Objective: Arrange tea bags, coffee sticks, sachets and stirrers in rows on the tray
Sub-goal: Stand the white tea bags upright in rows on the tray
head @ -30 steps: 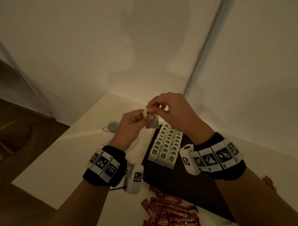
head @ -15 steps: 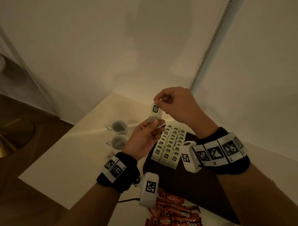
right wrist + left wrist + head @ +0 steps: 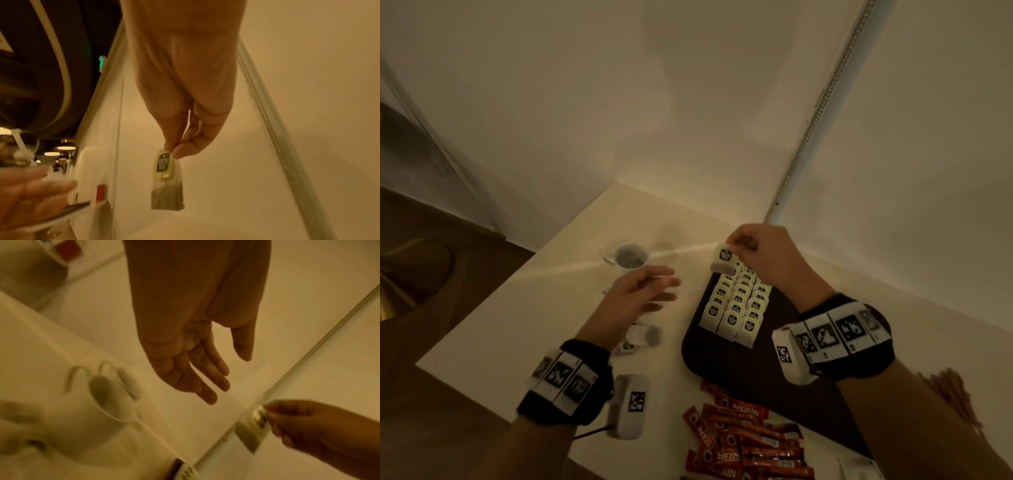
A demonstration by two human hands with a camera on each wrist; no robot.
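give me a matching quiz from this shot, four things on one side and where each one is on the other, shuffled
Things:
1. held tea bag
2. rows of tea bags
3. coffee sticks
4. cup

Places:
A. on the table near the camera, in front of the dark tray
B. pinched by the right hand, above the far end of the rows
C. on the table beyond the open left hand
D. lined up on the tray

Pairs: 1-B, 2-D, 3-A, 4-C
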